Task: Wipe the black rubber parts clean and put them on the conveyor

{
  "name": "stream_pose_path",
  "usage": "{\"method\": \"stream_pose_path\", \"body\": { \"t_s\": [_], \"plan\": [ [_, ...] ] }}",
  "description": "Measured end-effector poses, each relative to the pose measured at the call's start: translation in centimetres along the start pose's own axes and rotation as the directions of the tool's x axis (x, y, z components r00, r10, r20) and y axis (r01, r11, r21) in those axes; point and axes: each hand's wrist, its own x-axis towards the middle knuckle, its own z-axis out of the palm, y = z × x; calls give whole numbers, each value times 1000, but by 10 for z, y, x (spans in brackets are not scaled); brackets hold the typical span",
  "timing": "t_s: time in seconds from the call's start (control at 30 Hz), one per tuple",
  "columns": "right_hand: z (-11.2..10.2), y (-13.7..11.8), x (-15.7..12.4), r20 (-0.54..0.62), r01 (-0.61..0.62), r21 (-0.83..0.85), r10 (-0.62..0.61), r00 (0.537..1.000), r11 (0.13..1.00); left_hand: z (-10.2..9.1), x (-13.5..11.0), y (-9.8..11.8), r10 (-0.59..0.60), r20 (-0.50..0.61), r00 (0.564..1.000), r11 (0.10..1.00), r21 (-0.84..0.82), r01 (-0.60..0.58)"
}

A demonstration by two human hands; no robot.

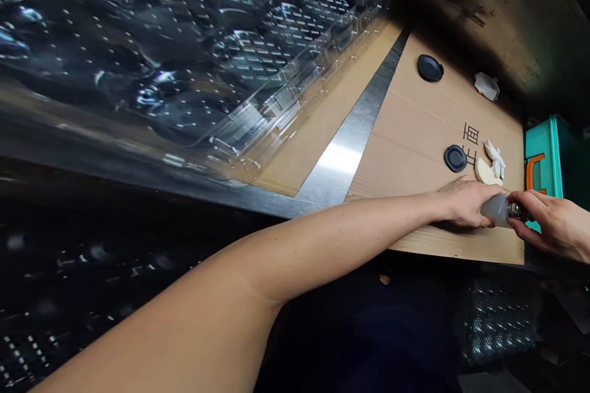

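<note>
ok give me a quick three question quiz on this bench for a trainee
1. True or false: the left hand and right hand both grip the frosted bottle.
2. How many black round caps lie on the cardboard?
3. The teal box stands: A) right of the cardboard, B) left of it, C) on it.
Key: 1 true; 2 two; 3 A.

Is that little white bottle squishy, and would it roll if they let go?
Probably slightly squishy: the little white bottle looks like thin frosted plastic. It seems round and lies sideways over the cardboard between left hand and right hand, so it might roll. Small, so likely light.
</note>
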Motion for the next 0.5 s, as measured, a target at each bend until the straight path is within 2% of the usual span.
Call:
{"method": "stream_pose_path", "body": {
  "t_s": [0.1, 0.17, 0.37, 0.5],
  "plan": [
    [2, 2, 1, 59, -7, -49, 10, 998, 999, 0, 0, 0, 7, 0, 1000, 1000, -1, -7],
    [3, 1, 2, 58, -38, -66, 42, 997, 997, -1, -1, 1, 2, 2, 1000, 1000, -6, -2],
    [16, -10, 0, -31, -206, -56, 205, 978, 977, 2, -2, 5, 9, -15, 1000, 998, 58, -8],
    [20, -17, -2, -70, -262, -14, 261, 963, 965, 8, -3, 10, -35, -23, 999, 990, 133, 37]
  ]
}}
